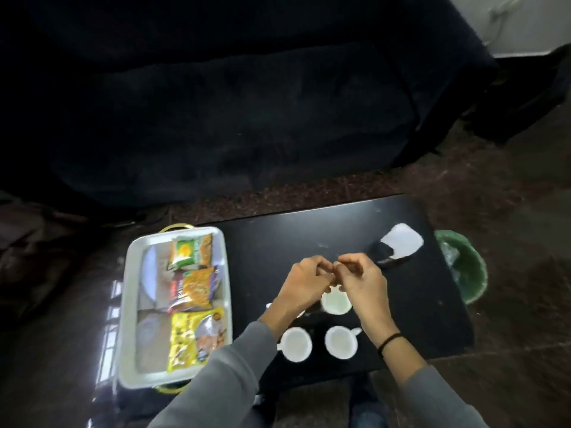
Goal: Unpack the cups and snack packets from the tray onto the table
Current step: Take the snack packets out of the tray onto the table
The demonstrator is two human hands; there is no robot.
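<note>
Hands meet above the black table (pixel 309 236) — left hand (pixel 304 281) and right hand (pixel 360 279) curled, fingertips touching; anything pinched there is too blurred to tell. White cups (pixel 296 344) stand below them — three snack packets (pixel 193 287) lie in the tray (pixel 131 304) at the left

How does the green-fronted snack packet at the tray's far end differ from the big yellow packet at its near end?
The green-fronted snack packet is smaller, green and orange, and lies at the far end of the silver metal tray. The big yellow snack packet is larger, mostly yellow, and lies at the near end, its corner under the grey sleeve. Both lie flat along the tray's right side, not yet unpacked.
</note>
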